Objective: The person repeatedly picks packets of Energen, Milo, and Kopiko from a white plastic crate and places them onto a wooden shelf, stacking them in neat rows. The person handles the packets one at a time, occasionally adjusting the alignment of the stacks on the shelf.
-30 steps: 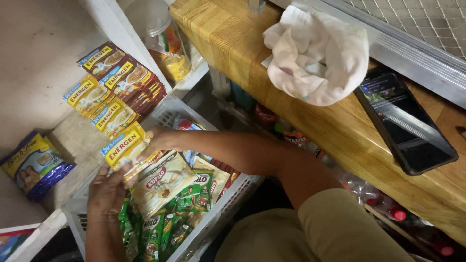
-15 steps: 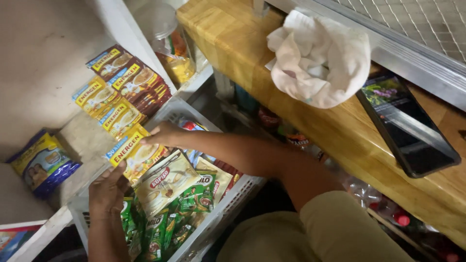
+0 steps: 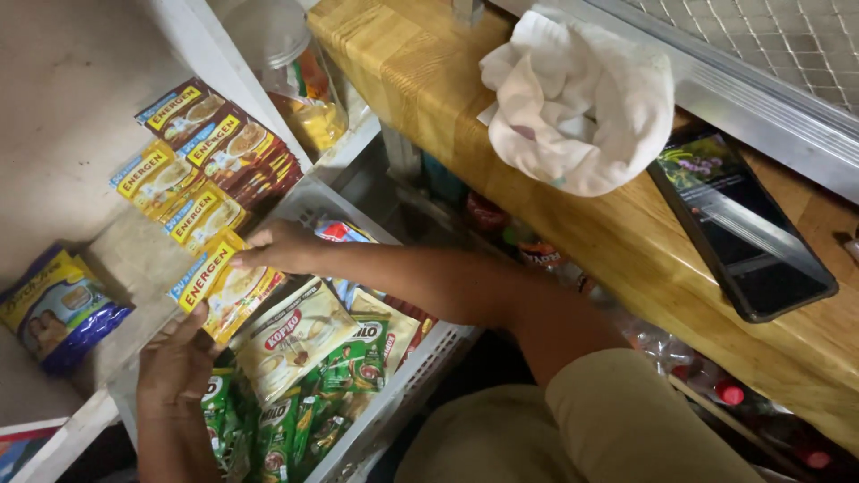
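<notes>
Left hand (image 3: 174, 371) wrist cut by bottom edge; sachets beneath right hand (image 3: 277, 249) fingers hidden; green sachets (image 3: 295, 416) under palm partly covered.

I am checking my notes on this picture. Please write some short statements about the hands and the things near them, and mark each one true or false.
1. Both hands touch the yellow sachets. True: the left hand is at their lower edge, the right hand at their top.
2. The phone lies in the white basket. False: it lies on the wooden counter, right of the cloth.
3. Green sachets stand in the basket. True.
4. The cloth is dark blue. False: it is white and crumpled.
5. A blue and yellow pouch lies on the white shelf, left of the hands. True.
</notes>
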